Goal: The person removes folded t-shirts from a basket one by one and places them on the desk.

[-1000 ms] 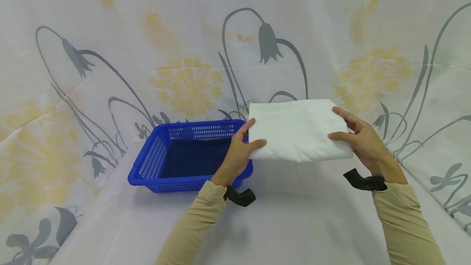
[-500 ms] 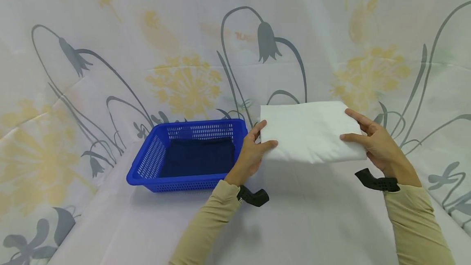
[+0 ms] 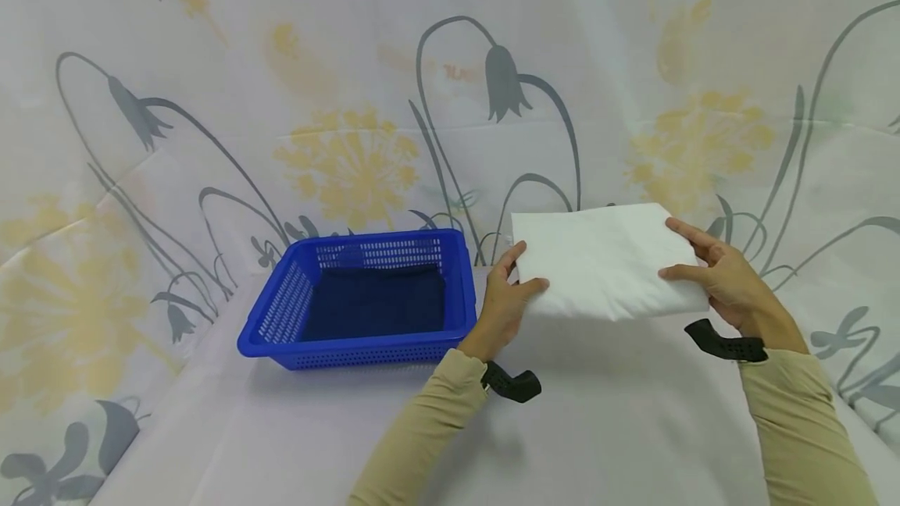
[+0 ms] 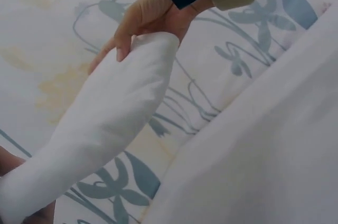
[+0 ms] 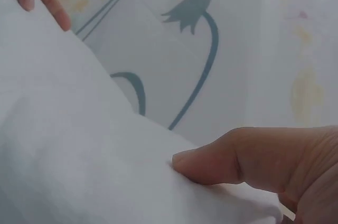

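A folded white cloth is held up above the table, right of a blue basket. My left hand grips its left edge, thumb on top. At the opposite edge my right hand pinches it, thumb over the upper face and the other fingers partly hidden. In the left wrist view the cloth sags between both hands. The right wrist view has my right thumb pressing the cloth. Inside the blue basket lies a folded dark navy cloth.
The table is covered with white fabric. Behind it hangs a white curtain printed with grey and yellow flowers. A black strap with a mount sits on the right wrist, and a similar mount on the left.
Both hands have carried the white cloth to the right, away from the basket, and slightly lower. Their hold on it looks the same. More of the basket's right side now shows.
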Available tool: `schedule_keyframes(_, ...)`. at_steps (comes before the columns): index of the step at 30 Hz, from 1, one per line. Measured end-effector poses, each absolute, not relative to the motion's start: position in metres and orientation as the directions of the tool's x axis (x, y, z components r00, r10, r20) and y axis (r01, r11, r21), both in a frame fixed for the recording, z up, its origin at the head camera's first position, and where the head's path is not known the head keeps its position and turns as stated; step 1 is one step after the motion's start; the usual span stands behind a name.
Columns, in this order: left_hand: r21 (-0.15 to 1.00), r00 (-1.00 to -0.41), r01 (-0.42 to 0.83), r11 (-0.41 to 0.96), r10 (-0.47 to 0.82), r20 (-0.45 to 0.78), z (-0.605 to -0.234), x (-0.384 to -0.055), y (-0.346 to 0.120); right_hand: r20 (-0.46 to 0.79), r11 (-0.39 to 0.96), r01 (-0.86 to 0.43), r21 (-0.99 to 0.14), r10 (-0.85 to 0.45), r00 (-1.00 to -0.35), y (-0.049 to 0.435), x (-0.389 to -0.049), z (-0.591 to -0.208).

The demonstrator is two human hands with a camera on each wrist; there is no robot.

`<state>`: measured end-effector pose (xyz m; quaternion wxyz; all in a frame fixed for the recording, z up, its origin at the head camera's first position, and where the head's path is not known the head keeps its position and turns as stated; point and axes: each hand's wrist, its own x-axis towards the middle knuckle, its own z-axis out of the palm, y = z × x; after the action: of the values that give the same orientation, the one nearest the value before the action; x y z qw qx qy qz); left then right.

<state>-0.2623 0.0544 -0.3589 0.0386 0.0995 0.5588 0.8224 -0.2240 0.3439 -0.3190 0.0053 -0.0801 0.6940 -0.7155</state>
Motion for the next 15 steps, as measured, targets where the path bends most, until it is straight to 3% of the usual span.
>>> schedule_keyframes(8, 0.927, -0.983, 0.028, -0.374, 0.157, 0.093, -0.377, -0.264, 0.064, 0.051, 0.028, -0.054, -0.998, -0.118, -0.992, 0.352, -0.227, -0.34)
schedule_keyframes(15, 0.958, -0.995, 0.007, -0.288, 0.095, 0.036, -0.391, -0.269, 0.08, 0.047, 0.008, -0.048, -0.999, -0.126, -0.991, 0.361, -0.238, -0.357)
